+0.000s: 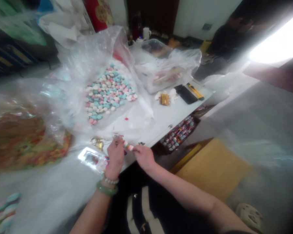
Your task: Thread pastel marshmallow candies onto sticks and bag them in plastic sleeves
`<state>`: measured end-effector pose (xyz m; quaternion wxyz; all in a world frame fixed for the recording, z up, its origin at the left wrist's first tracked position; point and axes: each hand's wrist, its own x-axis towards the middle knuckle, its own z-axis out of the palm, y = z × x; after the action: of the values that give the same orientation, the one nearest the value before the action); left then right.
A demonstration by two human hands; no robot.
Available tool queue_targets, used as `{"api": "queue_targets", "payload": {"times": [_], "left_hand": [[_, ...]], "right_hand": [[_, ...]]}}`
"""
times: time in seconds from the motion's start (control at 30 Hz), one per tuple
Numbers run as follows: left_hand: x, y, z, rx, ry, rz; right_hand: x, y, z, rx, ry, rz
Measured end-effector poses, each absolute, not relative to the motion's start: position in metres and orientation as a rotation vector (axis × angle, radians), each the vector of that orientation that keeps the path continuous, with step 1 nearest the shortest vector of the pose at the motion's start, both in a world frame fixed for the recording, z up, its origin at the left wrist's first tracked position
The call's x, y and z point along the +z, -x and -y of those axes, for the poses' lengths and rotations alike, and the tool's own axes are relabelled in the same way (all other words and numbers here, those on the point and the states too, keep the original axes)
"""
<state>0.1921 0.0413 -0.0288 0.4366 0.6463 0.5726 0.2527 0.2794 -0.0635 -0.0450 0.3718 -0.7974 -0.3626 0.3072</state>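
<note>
- Pale wall [192, 19] and dark doorway [151, 14] behind a white table [164, 118]; grey floor [271, 130] off to the right.
- On the tabletop, clear plastic sheeting [100, 45] around a heap of pink, blue and white round pieces [109, 91]; farther right, a gold bundle [164, 99], black slab [185, 94] and yellow cutter [195, 91].
- Below the right edge, a box of wrapped rolls [178, 134].
- Striped roll [128, 146] between both hands, near the table's front edge.
- Left hand [116, 154] angled up from lower left, green bangle [106, 188] at the wrist, fingers curled on one end.
- Right hand [145, 158] from lower right, fingertips pinched on the other end.
</note>
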Motion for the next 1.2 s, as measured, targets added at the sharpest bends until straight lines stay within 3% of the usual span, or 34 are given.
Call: {"api": "queue_targets", "payload": {"times": [0.43, 0.7, 0.87, 1.2], "left_hand": [[-0.031, -0.189, -0.039, 0.593, -1.814, -1.49], [0.0, -0.17, -0.055, 0.667, -0.683, -1.103], [0.017, -0.166, -0.054, 0.734, -0.375, -1.094], [0.022, -0.177, -0.021, 0.619, -0.394, -0.984]], "right_hand": [[-0.056, -0.269, 0.052, 1.021, 1.711, 0.525], [-0.042, -0.288, 0.066, 1.284, 1.239, 0.161], [-0.015, -0.271, 0.062, 1.204, 1.063, 0.211], [-0.012, -0.249, 0.041, 0.96, 1.313, 0.24]]}}
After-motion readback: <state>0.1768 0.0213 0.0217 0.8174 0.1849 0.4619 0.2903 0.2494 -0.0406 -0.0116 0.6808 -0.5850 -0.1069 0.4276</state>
